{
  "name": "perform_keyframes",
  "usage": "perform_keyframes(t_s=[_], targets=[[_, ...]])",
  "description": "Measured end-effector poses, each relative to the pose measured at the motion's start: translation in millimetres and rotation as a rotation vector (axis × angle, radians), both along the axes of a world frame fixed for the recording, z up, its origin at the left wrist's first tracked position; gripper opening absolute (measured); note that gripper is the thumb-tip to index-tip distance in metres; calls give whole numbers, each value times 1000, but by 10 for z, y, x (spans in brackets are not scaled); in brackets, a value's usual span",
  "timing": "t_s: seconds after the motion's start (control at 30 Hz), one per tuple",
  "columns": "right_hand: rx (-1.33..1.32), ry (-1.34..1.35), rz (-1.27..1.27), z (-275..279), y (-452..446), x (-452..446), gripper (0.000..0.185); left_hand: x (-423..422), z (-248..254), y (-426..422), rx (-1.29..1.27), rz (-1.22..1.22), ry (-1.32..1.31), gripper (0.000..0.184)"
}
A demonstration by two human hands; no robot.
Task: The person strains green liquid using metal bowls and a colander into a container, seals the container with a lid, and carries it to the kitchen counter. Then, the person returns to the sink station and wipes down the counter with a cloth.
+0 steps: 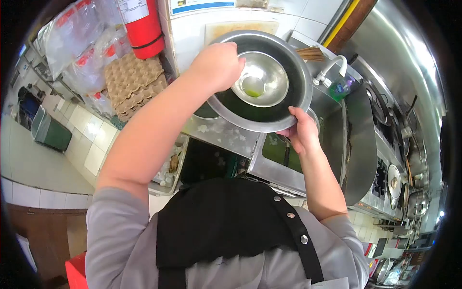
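My left hand (219, 66) is closed on the rim of a small shiny metal bowl (272, 74), with a little greenish liquid at its bottom. This bowl is held over or inside a wide, dark-interiored metal basin (250, 125). Whether the bowl touches the basin's inside I cannot tell. On the near right side, my right hand (303, 129) grips the basin's rim, its thumb on top and its fingers underneath. Beneath the basin lie the sink (332, 120) and the steel counter (221, 137).
A white faucet (332, 70) and a green-liquid bottle (339, 88) stand behind the sink. Egg trays (132, 79) and a fire extinguisher (144, 29) are at left. A scrap-filled bin (171, 168) sits below the counter. Pans (378, 103) line the stove side.
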State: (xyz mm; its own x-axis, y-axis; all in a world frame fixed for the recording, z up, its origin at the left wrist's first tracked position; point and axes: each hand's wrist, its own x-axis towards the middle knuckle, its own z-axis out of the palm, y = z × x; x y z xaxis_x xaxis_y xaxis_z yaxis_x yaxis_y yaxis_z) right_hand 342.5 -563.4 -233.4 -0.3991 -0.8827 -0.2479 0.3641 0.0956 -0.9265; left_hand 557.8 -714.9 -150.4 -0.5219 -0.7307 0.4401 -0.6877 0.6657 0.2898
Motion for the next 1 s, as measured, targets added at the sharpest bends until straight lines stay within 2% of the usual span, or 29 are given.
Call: perform_keyframes(t_s=[0.07, 0.17, 0.27, 0.37, 0.5, 0.6, 0.8, 1.0], targets=[[7, -26, 31, 69, -48, 126, 30, -107, 16, -177, 158, 28, -301, 36], [-9, -50, 82, 88, -100, 206, 32, -153, -270, -566, 154, -16, -464, 35], [-23, -40, 119, 102, -136, 260, 32, -132, -425, -831, 186, 37, -376, 30], [14, -4, 126, 92, -202, 259, 32, -79, -320, -823, 417, 18, -217, 28], [41, 3, 113, 106, -247, 267, 29, 7, -132, -761, 515, 54, 149, 34], [44, 8, 125, 63, -273, 205, 29, 151, 229, -555, 544, 29, 305, 41], [29, 76, 75, 119, -242, 40, 32, 636, 484, -501, 517, 41, 597, 44], [74, 281, -42, 231, -187, -271, 38, 1160, 187, -473, 644, 165, 780, 43]])
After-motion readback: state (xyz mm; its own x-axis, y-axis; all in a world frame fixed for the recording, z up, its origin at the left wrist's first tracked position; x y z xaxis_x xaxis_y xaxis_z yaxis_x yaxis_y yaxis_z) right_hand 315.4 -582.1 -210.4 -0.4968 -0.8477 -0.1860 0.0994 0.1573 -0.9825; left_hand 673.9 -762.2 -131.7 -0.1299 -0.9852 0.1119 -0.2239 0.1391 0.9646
